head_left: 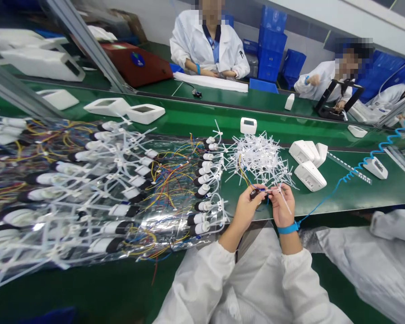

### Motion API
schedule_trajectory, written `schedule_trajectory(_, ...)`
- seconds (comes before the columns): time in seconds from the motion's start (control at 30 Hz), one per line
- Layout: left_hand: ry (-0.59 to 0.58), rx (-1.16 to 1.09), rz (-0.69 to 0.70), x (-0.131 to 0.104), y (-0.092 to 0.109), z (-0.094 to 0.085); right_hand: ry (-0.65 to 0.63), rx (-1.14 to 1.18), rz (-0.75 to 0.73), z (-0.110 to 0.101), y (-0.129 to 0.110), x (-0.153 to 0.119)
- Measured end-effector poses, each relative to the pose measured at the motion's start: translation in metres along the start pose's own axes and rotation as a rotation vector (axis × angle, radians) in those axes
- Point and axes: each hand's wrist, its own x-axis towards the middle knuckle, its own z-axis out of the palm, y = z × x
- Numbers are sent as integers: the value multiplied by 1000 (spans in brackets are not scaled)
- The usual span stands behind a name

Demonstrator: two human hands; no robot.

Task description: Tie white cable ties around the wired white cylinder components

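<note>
My left hand (245, 208) is closed in a pinch on a small dark part with thin wires (242, 168), mostly hidden by the fingers. Close beside it, my right hand (283, 208) pinches a thin white plastic strip like a cable tie (285, 198), its tail hanging over the palm. The fingertips of both hands nearly meet. Just beyond them lies a heap of white cable ties (258, 155). To the left, rows of white cylindrical parts with black ends (202, 180) lie on clear plastic film (162, 222), with coloured wires and white tubes attached.
White device housings (310, 176) sit right of the heap, and another housing (248, 125) stands behind it. A coiled blue cord (344, 179) runs from my right wristband (288, 228). Co-workers in white coats (211, 45) are across the green bench (354, 198).
</note>
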Motion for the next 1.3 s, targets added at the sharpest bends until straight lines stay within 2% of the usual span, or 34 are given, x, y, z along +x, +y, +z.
schedule_trajectory(0.37,-4,-115,16,3,-5,0,6,-24,-10,3,-1,0)
schedule_trajectory(0.67,-21,-84,15,4,-11,-3,-1,-76,-22,4,-1,-2)
schedule_trajectory(0.9,-40,-10,51,3,-7,-3,-80,-54,-33,5,-4,-3)
schedule_trajectory(1.07,-48,-65,71,5,-9,-2,-94,-85,-47,4,-2,-1)
schedule_trajectory(1.3,20,-136,121,6,-14,-4,-92,-131,-52,3,-1,0)
